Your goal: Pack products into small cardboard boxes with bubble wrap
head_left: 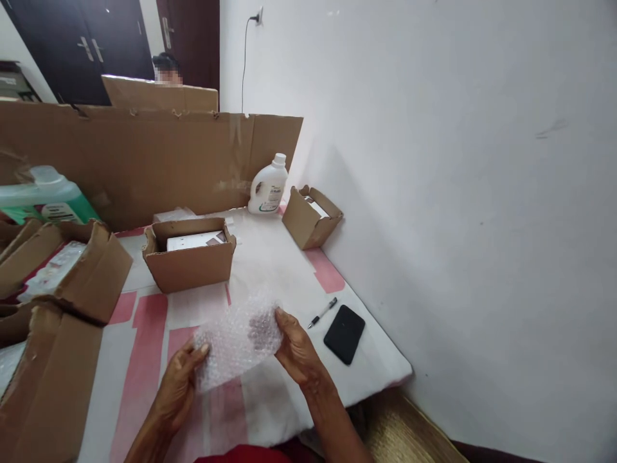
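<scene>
A piece of clear bubble wrap [236, 344] is held between both hands just above the white and pink cloth [284, 270]. My left hand [180, 382] grips its lower left edge, fingers closed on it. My right hand [294, 347] grips the right edge, fingers curled round the wrap. Something may be folded inside the wrap; I cannot make it out. An open cardboard box [190, 257] with a white item [195, 240] inside stands a little beyond the hands.
A pen [322, 312] and a black flat case [344, 333] lie right of my hands. A second small box [311, 217] and a white bottle [268, 185] stand by the wall. Larger open cartons [72, 270] crowd the left. A cardboard screen [144, 161] stands behind, a person beyond it.
</scene>
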Demonstrator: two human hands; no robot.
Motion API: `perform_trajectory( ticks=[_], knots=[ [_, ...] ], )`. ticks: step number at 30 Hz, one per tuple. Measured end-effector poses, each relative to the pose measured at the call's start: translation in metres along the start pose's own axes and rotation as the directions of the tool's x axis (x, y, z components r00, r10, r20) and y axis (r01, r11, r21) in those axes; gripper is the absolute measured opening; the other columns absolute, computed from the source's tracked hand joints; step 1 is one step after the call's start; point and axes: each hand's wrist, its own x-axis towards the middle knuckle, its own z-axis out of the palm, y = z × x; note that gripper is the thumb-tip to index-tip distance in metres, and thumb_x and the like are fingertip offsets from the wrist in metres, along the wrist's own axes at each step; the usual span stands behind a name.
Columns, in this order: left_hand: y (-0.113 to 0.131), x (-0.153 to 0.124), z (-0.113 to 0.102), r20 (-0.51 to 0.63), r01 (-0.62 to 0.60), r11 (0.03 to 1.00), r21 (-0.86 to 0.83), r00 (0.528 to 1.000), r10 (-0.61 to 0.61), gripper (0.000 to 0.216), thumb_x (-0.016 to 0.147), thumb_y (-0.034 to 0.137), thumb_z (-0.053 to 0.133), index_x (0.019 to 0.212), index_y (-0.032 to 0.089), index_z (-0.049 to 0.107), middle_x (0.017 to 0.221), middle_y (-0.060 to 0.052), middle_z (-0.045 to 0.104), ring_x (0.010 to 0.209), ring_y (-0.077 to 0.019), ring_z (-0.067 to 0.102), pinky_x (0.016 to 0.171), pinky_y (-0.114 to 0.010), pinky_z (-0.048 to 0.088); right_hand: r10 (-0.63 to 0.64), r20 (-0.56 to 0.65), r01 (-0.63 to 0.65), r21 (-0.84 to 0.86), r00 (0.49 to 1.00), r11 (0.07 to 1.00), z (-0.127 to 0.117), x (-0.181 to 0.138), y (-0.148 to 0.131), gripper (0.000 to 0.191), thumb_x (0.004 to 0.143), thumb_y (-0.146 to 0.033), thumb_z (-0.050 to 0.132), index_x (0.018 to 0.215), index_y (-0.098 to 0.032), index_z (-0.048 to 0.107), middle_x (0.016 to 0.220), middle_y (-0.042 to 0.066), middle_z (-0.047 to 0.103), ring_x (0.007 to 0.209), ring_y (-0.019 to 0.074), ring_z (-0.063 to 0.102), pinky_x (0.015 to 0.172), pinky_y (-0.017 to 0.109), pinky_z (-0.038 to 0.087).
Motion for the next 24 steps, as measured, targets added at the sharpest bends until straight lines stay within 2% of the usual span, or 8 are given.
perform_trajectory(
  ticks=[2,6,8,11,14,17,20,24],
  knots=[
    [-0.001,-0.002,-0.018,-0.124,-0.051,0.990,0.133,0.990,0.068,0.051,0.065,0.059,0.083,0.089,0.016,0.070,0.089,-0.006,0.076,0.084,-0.0243,0.070,0.075,-0.033,0.055,-0.051,0.007,0.051,-0.235,0.999,0.971,-0.011,0.008,0.014,0.043,0.090,-0.061,0.064,0.081,-0.019,0.066,0.069,0.001,0.064,0.064,0.0170,0.063,0.057,0.028,0.052],
    [-0.009,0.002,-0.043,-0.250,-0.092,0.871,0.482,0.939,0.238,0.056,0.066,0.068,0.076,0.089,0.016,0.071,0.081,-0.004,0.074,0.078,-0.0242,0.067,0.070,-0.032,0.053,-0.133,-0.010,0.095,-0.643,0.991,0.760,-0.031,0.030,0.050,0.050,0.090,-0.062,0.059,0.062,-0.022,0.049,0.054,-0.005,0.046,0.048,0.0132,0.049,0.045,0.024,0.042],
    [-0.014,0.005,-0.048,-0.289,-0.058,0.801,0.595,0.915,0.281,0.054,0.066,0.069,0.073,0.082,0.018,0.069,0.070,-0.002,0.069,0.072,-0.0240,0.066,0.065,-0.032,0.051,-0.192,-0.072,0.089,-0.694,0.979,0.715,-0.035,0.036,0.065,0.044,0.093,-0.058,0.057,0.067,-0.022,0.052,0.059,-0.004,0.048,0.053,0.0152,0.052,0.052,0.027,0.046],
    [-0.016,0.004,-0.053,-0.345,0.014,0.772,0.636,0.900,0.268,0.057,0.068,0.071,0.070,0.090,0.020,0.067,0.073,-0.003,0.070,0.070,-0.0249,0.068,0.065,-0.033,0.053,-0.367,-0.159,0.112,-0.778,0.916,0.618,-0.031,0.029,0.074,0.027,0.096,-0.047,0.055,0.094,-0.020,0.060,0.092,0.007,0.062,0.084,0.0233,0.062,0.080,0.040,0.054],
    [-0.014,-0.002,-0.063,-0.348,0.031,0.797,0.603,0.910,0.227,0.073,0.070,0.077,0.062,0.115,0.019,0.062,0.083,-0.005,0.073,0.068,-0.0256,0.071,0.069,-0.039,0.058,-0.518,0.078,0.291,-0.892,0.852,0.345,-0.017,0.006,0.079,0.022,0.099,-0.035,0.054,0.113,-0.020,0.061,0.111,0.015,0.062,0.105,0.0291,0.059,0.094,0.046,0.051],
    [-0.013,-0.005,-0.071,-0.307,-0.004,0.820,0.572,0.926,0.218,0.082,0.073,0.076,0.062,0.132,0.019,0.056,0.086,-0.004,0.073,0.068,-0.0243,0.072,0.074,-0.041,0.061,-0.386,0.512,0.579,-0.812,0.767,0.075,0.007,-0.016,0.101,0.032,0.097,-0.036,0.061,0.124,-0.020,0.059,0.113,0.015,0.065,0.099,0.0295,0.061,0.087,0.044,0.054],
    [-0.013,-0.007,-0.064,-0.241,-0.040,0.876,0.480,0.955,0.176,0.085,0.069,0.068,0.073,0.135,0.018,0.053,0.083,-0.002,0.071,0.071,-0.0233,0.073,0.072,-0.037,0.061,-0.255,0.645,0.664,-0.748,0.720,-0.017,0.028,-0.023,0.134,0.053,0.090,-0.043,0.069,0.132,-0.013,0.055,0.117,0.018,0.065,0.096,0.0312,0.060,0.082,0.045,0.055],
    [-0.014,-0.013,-0.045,-0.131,-0.005,0.950,0.312,0.990,0.048,0.084,0.064,0.059,0.082,0.130,0.017,0.052,0.081,-0.001,0.072,0.073,-0.0229,0.072,0.072,-0.035,0.061,-0.270,0.600,0.631,-0.775,0.753,0.038,0.029,-0.018,0.158,0.017,0.093,-0.020,0.054,0.107,-0.018,0.063,0.091,0.010,0.066,0.082,0.0261,0.058,0.075,0.039,0.052]
  ],
)
